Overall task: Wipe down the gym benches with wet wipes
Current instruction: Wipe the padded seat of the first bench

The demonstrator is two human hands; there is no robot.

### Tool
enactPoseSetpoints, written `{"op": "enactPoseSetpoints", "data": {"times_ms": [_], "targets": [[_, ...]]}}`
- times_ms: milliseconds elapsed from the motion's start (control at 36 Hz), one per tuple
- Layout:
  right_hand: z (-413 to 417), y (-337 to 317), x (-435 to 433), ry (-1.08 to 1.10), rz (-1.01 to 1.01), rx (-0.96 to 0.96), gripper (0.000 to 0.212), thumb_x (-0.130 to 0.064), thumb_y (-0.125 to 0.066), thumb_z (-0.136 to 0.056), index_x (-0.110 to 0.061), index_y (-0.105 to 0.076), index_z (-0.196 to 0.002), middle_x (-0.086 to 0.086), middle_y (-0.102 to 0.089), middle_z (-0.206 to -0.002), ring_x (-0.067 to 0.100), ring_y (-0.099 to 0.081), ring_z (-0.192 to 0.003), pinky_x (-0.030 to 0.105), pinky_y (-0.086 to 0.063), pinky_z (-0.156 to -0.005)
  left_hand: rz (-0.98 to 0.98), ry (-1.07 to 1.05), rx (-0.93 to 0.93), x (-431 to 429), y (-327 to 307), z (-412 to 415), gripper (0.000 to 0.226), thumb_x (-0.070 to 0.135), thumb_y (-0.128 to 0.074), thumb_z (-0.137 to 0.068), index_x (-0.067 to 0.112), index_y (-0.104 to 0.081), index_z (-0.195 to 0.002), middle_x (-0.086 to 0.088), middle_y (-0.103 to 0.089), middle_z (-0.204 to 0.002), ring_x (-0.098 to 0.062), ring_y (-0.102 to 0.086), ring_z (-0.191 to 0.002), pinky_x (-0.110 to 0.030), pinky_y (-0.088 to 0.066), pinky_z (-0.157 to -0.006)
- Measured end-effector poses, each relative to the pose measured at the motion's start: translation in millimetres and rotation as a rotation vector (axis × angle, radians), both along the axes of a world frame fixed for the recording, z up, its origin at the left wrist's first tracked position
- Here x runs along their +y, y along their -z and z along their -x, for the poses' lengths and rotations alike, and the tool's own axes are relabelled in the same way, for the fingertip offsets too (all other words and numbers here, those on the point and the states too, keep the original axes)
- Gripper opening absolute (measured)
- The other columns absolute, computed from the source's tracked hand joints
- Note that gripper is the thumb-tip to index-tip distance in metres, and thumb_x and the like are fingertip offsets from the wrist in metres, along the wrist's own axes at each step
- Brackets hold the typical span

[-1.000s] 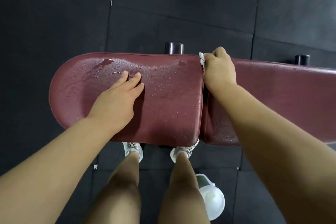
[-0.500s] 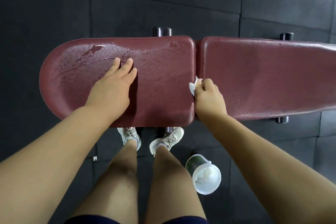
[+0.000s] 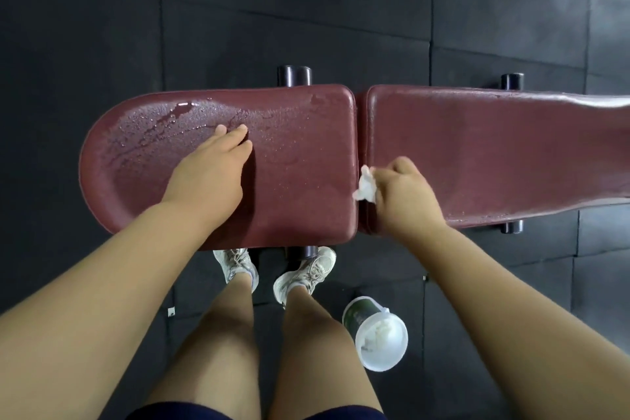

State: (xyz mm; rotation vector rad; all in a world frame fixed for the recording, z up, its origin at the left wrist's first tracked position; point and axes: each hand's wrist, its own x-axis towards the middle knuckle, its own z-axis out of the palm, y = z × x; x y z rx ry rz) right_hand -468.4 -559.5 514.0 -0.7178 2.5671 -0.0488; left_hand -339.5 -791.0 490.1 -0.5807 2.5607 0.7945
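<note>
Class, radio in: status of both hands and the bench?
Left hand flat on wet seat pad. Right hand grips wet wipe at pad gap. Nothing blocking.

My left hand (image 3: 208, 177) lies flat on the seat pad (image 3: 300, 160). The long back pad (image 3: 494, 150) lies bare rightward. A wipes canister (image 3: 375, 334) stands by my shoes (image 3: 306, 273).

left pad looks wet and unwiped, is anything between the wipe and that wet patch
Yes. The left hand rests flat on the left pad, between the wipe in the right hand and the wet patch.
</note>
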Motion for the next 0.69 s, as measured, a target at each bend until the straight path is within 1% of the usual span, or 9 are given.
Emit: {"op": "enactPoseSetpoints", "data": {"times_ms": [83, 167, 250, 306, 389, 500, 556, 639, 694], "targets": [[33.0, -2.9, -31.6, 0.121, 0.18, 0.098, 0.029, -0.012, -0.05, -0.093, -0.01, -0.066, -0.118, 0.003, -0.042, -0.096, 0.024, -0.052, -0.085, 0.032, -0.045, -0.076, -0.004, -0.03, 0.05, -7.0, 2.5, -2.9, 0.067, -0.01, -0.038, -0.085, 0.016, -0.03, -0.146, 0.005, -0.016, -0.157, -0.013, -0.009, -0.145, -0.034, -0.023, -0.112], [53.4, 8.8, -64.8, 0.19, 0.19, 0.107, 0.032, -0.022, -0.047, -0.095, -0.017, -0.064, -0.121, 0.001, -0.042, -0.099, 0.02, -0.05, -0.089, 0.027, -0.039, -0.075, 0.02, 0.001, 0.123, -12.5, 10.9, -9.6, 0.066, -0.013, -0.04, -0.083, 0.012, -0.035, -0.144, 0.002, -0.02, -0.156, -0.014, -0.012, -0.145, -0.031, -0.026, -0.11], [55.1, 30.8, -92.6, 0.291, 0.223, 0.103, 0.031, -0.03, -0.045, -0.099, -0.011, -0.065, -0.114, -0.001, -0.048, -0.098, 0.023, -0.055, -0.094, 0.017, -0.036, -0.069, 0.05, 0.028, 0.206, -16.4, 22.1, -16.0, 0.064, -0.022, -0.048, -0.072, 0.002, -0.052, -0.131, -0.006, -0.038, -0.148, -0.023, -0.032, -0.138, -0.033, -0.033, -0.103], [47.6, 41.4, -108.3, 0.346, 0.183, 0.117, 0.026, -0.016, -0.043, -0.098, -0.005, -0.059, -0.115, 0.004, -0.052, -0.104, 0.024, -0.055, -0.1, 0.015, -0.035, -0.069, 0.055, 0.03, 0.238, -18.6, 27.6, -19.4, 0.061, -0.026, -0.055, -0.063, -0.003, -0.061, -0.12, -0.013, -0.049, -0.138, -0.031, -0.046, -0.129, -0.042, -0.044, -0.093], [18.4, 45.8, -129.8, 0.136, 0.192, 0.098, 0.027, -0.002, -0.042, -0.095, 0.001, -0.054, -0.119, 0.003, -0.05, -0.103, 0.01, -0.051, -0.092, 0.008, -0.029, -0.072, 0.064, 0.02, 0.24, -22.1, 28.2, -23.8, 0.062, -0.027, -0.061, -0.057, -0.005, -0.062, -0.115, -0.017, -0.055, -0.132, -0.036, -0.052, -0.122, -0.049, -0.048, -0.086], [-16.5, 59.9, -128.3, -0.311, 0.25, 0.012, 0.031, -0.017, -0.039, -0.097, -0.011, -0.053, -0.124, 0.006, -0.047, -0.113, 0.019, -0.044, -0.098, 0.023, -0.029, -0.075, 0.079, 0.021, 0.237, -24.6, 28.4, -34.6, 0.065, -0.028, -0.062, -0.055, -0.007, -0.061, -0.116, -0.018, -0.053, -0.134, -0.036, -0.051, -0.122, -0.046, -0.042, -0.092], [-1.0, 63.5, -116.7, -0.352, 0.236, 0.012, 0.035, -0.028, -0.034, -0.098, -0.016, -0.055, -0.123, -0.002, -0.044, -0.104, 0.01, -0.037, -0.088, 0.016, -0.025, -0.069, 0.065, 0.016, 0.221, -23.1, 29.7, -38.5, 0.069, -0.029, -0.057, -0.059, -0.006, -0.056, -0.123, -0.016, -0.046, -0.141, -0.034, -0.044, -0.128, -0.043, -0.033, -0.1], [33.1, 63.0, -98.5, -0.193, 0.208, 0.23, 0.028, -0.018, -0.045, -0.095, -0.009, -0.062, -0.115, 0.005, -0.05, -0.105, 0.019, -0.05, -0.093, 0.02, -0.036, -0.076, 0.057, -0.003, 0.204, -19.9, 30.8, -40.3, 0.073, -0.027, -0.045, -0.069, -0.001, -0.041, -0.137, -0.007, -0.028, -0.152, -0.025, -0.028, -0.139, -0.036, -0.025, -0.111], [40.8, 61.6, -96.0, 0.065, 0.281, 0.331, 0.021, -0.012, -0.048, -0.094, -0.003, -0.063, -0.107, -0.014, -0.052, -0.096, 0.005, -0.058, -0.087, 0.019, -0.042, -0.075, 0.057, 0.009, 0.193, -19.3, 31.8, -40.2, 0.073, -0.027, -0.045, -0.068, -0.002, -0.041, -0.137, -0.008, -0.029, -0.152, -0.026, -0.029, -0.139, -0.039, -0.029, -0.111]]}}
